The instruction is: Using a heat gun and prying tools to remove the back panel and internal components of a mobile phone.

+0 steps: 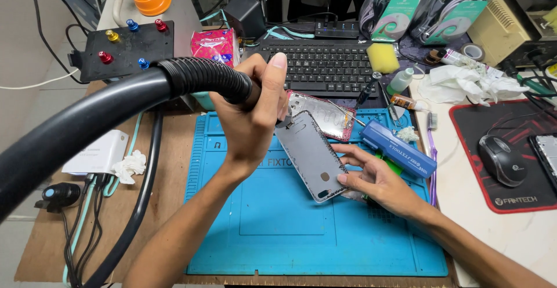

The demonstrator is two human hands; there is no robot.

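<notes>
Phone back cover (pixel 310 155), a thin grey shell with a camera opening near its lower end, is held tilted over the blue work mat (pixel 278 230), just above the middle of the desk (pixel 168 166). It is steadied by the right hand (pixel 380 183) at its 4 o'clock edge; the fingers (pixel 351 177) are half closed and press lightly against the rim, not around the whole piece. The left hand (pixel 252 111) is closed firmly around the end of a black ribbed hose (pixel 191 76), whose nozzle is brought to the cover's upper end, at 11 o'clock. Whether the nozzle touches the cover cannot be told.

The cover is judged light, stiff but thin, and probably easy to bend or scratch; its smooth face looks slippery. It is best taken by the long edges, away from the camera opening. A second phone part with a red rim (pixel 328 119) lies behind it at 12 o'clock, and a blue tool (pixel 400 148) rests at 2 o'clock.
</notes>
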